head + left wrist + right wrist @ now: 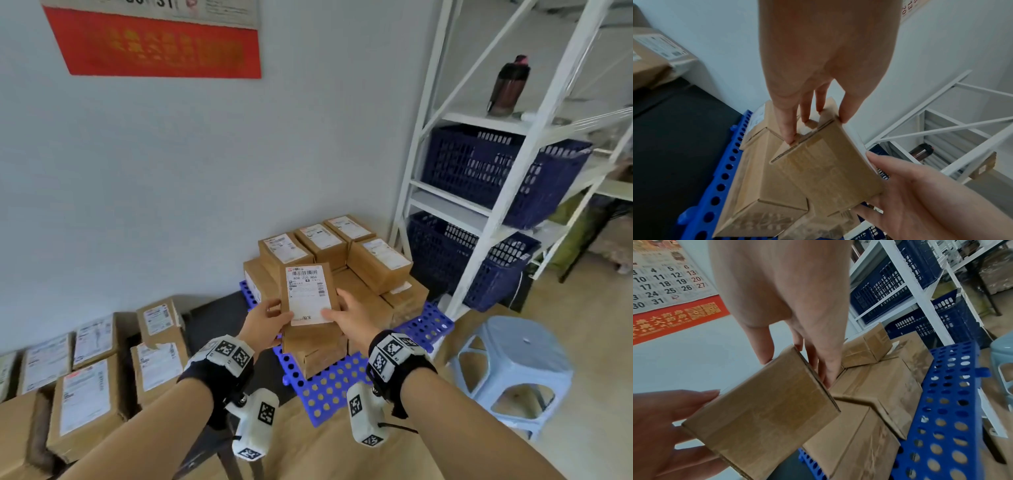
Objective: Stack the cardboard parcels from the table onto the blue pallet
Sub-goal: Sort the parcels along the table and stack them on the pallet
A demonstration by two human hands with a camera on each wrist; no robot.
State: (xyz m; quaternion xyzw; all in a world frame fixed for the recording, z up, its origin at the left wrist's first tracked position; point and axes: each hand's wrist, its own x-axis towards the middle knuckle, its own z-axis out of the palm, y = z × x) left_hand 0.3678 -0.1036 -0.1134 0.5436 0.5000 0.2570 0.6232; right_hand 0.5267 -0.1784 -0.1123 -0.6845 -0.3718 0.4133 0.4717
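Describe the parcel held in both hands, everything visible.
The held parcel is a small brown corrugated cardboard box, closed and taped, with a white barcoded shipping label on its top face. It is in the air, tilted, above the boxes stacked on the blue pallet. The left hand and right hand grip opposite sides.

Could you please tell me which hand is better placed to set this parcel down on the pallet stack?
Probably the right hand: it is on the parcel's stack-facing side, nearest the open gap; the left hand steadies the other side.

A cardboard parcel (pixel 826 168) is gripped by the left hand (pixel 818 65) and right hand (pixel 920 199) above the blue pallet (pixel 719 186).
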